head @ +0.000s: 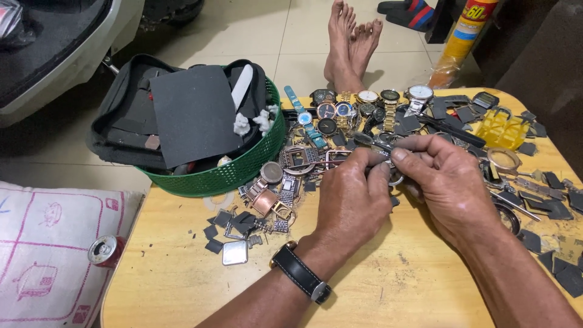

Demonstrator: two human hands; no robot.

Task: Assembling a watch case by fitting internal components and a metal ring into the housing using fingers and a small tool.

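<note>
Nearest the camera: both forearms enter from the bottom edge, the left one wearing a wristwatch with a black strap (302, 274).

Left hand (351, 197): fingers curled closed, tips pinching a small metal watch part (388, 159) from its left side. Right hand (446, 176): fingers also closed on the same part, from its right. The part sits between the two sets of fingertips, held just above the counter (182, 279), touching both hands. Only a silvery ring-like edge shows below the fingers; its full shape and long axis cannot be told. A thin dark tool tip (367, 141) sticks out up-left from the pinch; which hand holds it cannot be told. Both hands are equally near the part.

Surface: pale wooden counter with rounded corners, scuffed. A row of wristwatches (364, 103) lies just beyond the hands, gold, silver and blue-strapped. Loose cases, buckles and band links (273, 194) lie to the left of the left hand; dark grey flat scraps (559, 273) scatter to the right, near a yellow plastic holder (501, 129).

A green mesh basket (231, 173) stands at the counter's far-left edge, holding a black pouch (188, 112) and small white pieces.

Room: tiled floor, bare feet (352, 42) beyond the counter, a spray can (464, 33) upper right, a printed cushion (48, 255) with a drink can (104, 250) on it lower left.
</note>
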